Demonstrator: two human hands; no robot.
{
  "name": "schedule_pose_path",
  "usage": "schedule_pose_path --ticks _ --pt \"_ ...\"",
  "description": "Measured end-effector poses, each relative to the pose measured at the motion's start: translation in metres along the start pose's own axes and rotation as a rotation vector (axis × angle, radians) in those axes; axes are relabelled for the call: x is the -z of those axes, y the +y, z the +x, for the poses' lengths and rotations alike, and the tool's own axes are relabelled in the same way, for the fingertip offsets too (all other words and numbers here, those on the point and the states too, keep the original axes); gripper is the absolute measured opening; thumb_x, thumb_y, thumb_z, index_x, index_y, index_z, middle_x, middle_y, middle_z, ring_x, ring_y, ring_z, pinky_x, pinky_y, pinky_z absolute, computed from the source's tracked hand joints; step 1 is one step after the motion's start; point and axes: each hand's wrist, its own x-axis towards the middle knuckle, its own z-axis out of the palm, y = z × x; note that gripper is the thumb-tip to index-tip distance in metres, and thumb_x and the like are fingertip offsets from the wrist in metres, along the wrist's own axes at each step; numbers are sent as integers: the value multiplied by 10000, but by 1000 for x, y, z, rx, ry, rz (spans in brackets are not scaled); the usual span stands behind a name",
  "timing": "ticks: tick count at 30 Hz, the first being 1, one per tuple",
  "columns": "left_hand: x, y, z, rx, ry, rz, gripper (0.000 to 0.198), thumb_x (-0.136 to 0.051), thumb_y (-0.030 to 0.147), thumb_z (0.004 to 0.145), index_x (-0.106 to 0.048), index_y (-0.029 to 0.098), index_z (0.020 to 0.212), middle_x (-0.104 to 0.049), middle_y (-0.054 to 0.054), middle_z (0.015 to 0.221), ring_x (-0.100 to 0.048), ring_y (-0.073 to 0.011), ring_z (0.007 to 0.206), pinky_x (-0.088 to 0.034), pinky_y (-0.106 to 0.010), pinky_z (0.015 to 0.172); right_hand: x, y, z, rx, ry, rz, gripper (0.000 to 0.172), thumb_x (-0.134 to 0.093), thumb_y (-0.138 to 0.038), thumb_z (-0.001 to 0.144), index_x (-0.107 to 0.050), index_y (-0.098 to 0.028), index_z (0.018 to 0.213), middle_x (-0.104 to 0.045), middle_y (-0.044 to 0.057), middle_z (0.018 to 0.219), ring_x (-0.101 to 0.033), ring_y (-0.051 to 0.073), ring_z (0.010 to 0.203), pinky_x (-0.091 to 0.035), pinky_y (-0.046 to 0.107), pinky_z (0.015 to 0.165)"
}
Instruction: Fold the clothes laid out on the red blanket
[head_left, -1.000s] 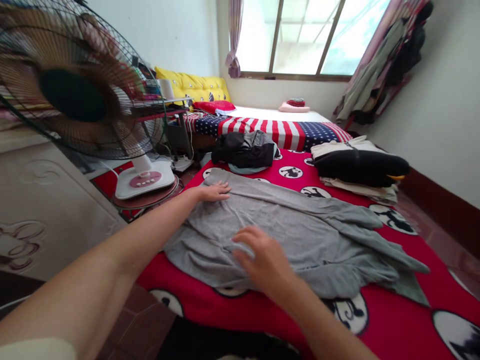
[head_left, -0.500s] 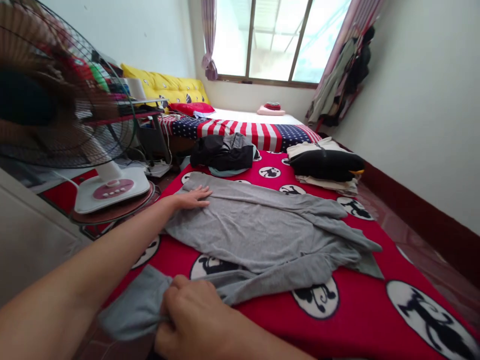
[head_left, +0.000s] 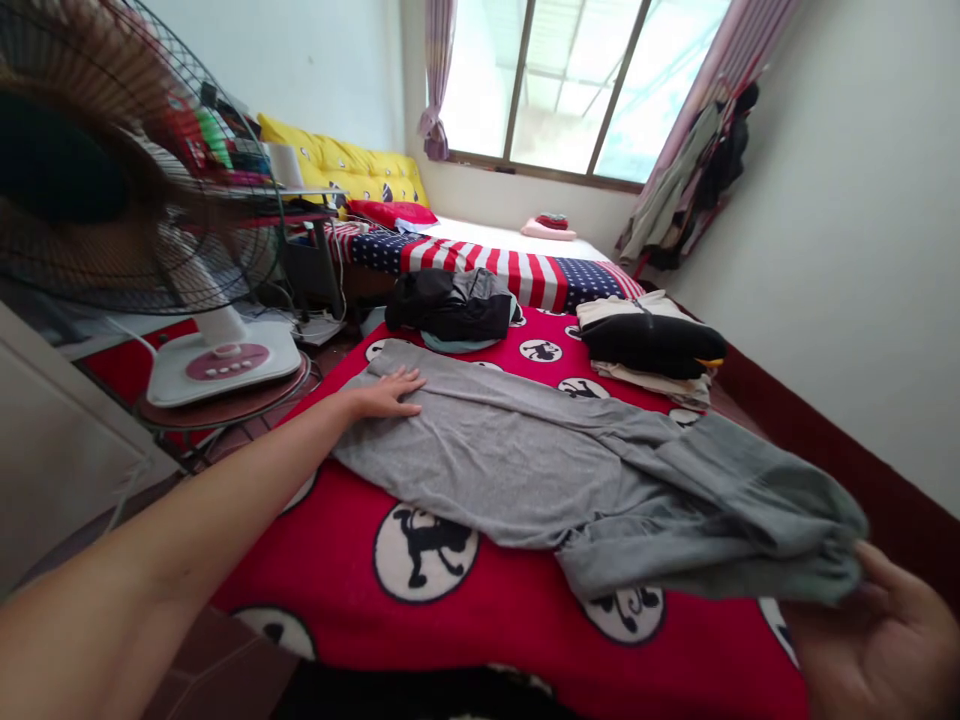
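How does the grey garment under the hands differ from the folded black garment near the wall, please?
The grey garment lies spread long across the red blanket; the black garment sits folded on a stack of pale clothes. The grey garment has the left hand flat on one end and the right hand holding the other; the black garment is untouched. Both rest over the same blanket.

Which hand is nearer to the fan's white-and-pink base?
Left. The left hand lies flat on the grey garment just right of the fan base; the right hand grips the garment's other end, far off at the lower right.
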Motion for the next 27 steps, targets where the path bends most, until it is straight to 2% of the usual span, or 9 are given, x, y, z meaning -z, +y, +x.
schedule_pose_path --ticks 2,4,8,12,15,18,23,25,27 --pt "-3 3 -3 4 60 -54 822 -477 586 780 -284 159 1455 -101 -135 1548 26 -335 1421 -98 -526 1113 17 11 13 -44 45 -66 374 -564 -400 734 -600 -325 1098 -428 78 1429 -358 297 1337 -447 431 989" --pt "-9 12 -11 -20 160 -141 759 -500 584 782 -418 141 1391 -217 -159 1523 -102 -340 1417 -149 -481 1121 24 23 12 -49 56 -136 534 -603 -442 736 -526 -300 1245 -346 141 1471 -360 340 1324 -409 450 1028" --pt "-33 54 -44 -228 221 -312 560 -514 533 831 -576 183 1264 -440 -141 1420 -385 -289 1321 -261 -391 1104 3 45 -20 179 -41 -320 546 -658 -446 726 -518 -314 1237 -470 133 1378 -454 342 1260 -366 467 1076" --pt "-57 104 -84 -447 82 -282 592 -641 498 773 -527 280 1311 -288 -110 1511 -237 -315 1392 -82 -498 1140 -41 68 -53 421 -628 -708 361 -611 -399 746 -635 -268 1082 -594 62 1235 -524 296 1189 -380 478 1058" --pt "-62 117 -103 -535 20 -359 552 -664 449 770 -554 280 1284 -344 -97 1488 -268 -303 1382 -171 -462 1133 -66 90 -58 637 -951 -902 404 -622 -269 707 -649 -279 1111 -558 55 1293 -495 279 1218 -398 465 1033" --pt "-53 97 -112 -455 142 -499 325 -576 363 846 -649 254 1143 -582 -70 1287 -522 -222 1201 -400 -322 1001 -74 108 -48 722 -976 -1019 370 -612 -247 717 -667 -260 1082 -570 70 1272 -528 267 1178 -434 440 998" --pt "-30 18 -125 260 789 -260 374 -589 342 777 -618 166 1106 -629 -123 1110 -595 -258 991 -452 -357 872 -54 118 -33 833 -927 -1022 415 -531 -231 759 -610 -261 1166 -548 59 1297 -537 242 1177 -464 392 975" --pt "-26 -10 -131 467 781 -227 469 -648 446 707 -629 138 1061 -656 -129 993 -610 -285 917 -460 -358 805 -45 116 -31 884 -882 -1028 468 -498 -202 745 -576 -261 1202 -519 53 1330 -520 252 1198 -454 410 986" --pt "-26 -26 -136 526 679 -310 428 -666 518 662 -672 142 865 -671 -91 797 -623 -268 779 -458 -316 678 -38 114 -30 922 -836 -1038 490 -491 -191 718 -566 -255 1199 -501 54 1346 -515 267 1203 -452 427 984"
